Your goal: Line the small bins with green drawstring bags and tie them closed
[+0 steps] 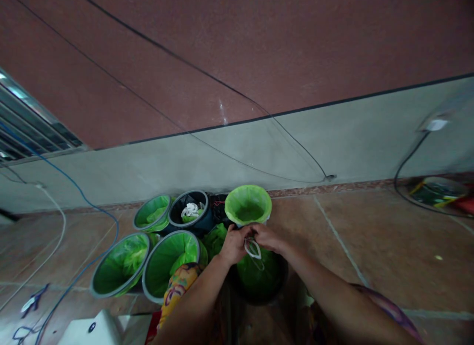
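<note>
My left hand (235, 243) and my right hand (266, 236) meet with fingers pinched together. From between them hangs a looped white cord (254, 250), which both hands seem to grip, with a thinner strand trailing below. Directly under my hands stands a dark bin with a green bag (261, 276) inside. Just beyond them, against the wall, is a bucket lined with a light green bag (248, 201). A crumpled green bag (215, 240) lies left of my left hand.
Left stand several bins with green liners (171, 266), and a dark bin (190, 225) holding white crumpled material. A blue cable (111, 214) crosses the tiled floor. A white box-like object (91, 330) sits at lower left. A dark cable (402, 164) hangs at right.
</note>
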Available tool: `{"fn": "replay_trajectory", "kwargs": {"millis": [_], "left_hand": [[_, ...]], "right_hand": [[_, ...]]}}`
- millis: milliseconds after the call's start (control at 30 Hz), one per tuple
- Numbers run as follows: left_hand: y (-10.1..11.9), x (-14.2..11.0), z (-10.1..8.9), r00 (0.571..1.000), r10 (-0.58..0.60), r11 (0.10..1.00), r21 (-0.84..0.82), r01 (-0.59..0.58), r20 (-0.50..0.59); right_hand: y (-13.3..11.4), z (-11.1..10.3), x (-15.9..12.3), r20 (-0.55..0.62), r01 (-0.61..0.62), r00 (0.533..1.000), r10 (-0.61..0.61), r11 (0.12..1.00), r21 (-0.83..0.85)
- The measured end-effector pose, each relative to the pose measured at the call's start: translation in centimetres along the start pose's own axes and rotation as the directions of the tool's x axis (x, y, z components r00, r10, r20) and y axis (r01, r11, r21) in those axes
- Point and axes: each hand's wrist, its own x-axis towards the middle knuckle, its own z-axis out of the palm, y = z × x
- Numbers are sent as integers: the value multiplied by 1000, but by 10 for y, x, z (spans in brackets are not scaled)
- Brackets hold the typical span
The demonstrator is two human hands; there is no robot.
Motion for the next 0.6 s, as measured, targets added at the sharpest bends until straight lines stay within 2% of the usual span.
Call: {"fn": "replay_trajectory", "kwargs": {"millis": [133, 267, 400, 467, 533, 600], "left_hand": [[6, -2, 2, 999, -11, 967, 254, 1, 36], [6, -2, 13, 997, -77, 933, 352, 80, -22], [1, -3, 19, 993, -16, 943, 328, 54, -118], [-2, -4, 19, 983, 21, 955, 293, 34, -181], [-5, -5, 19, 972, 38, 972, 234, 17, -230], [-7, -6, 20, 964, 40, 989, 151, 0, -262]], "right_hand": [[2, 7, -1, 41, -41, 999, 36, 992, 121], [2, 5, -4, 72, -187, 982, 176, 964, 188], [8, 3, -7, 186, -279, 954, 233, 918, 280], [9, 3, -7, 196, -298, 949, 249, 908, 293], [7, 2, -6, 132, -314, 948, 289, 918, 242], [2, -1, -4, -3, -265, 964, 267, 959, 100]]}}
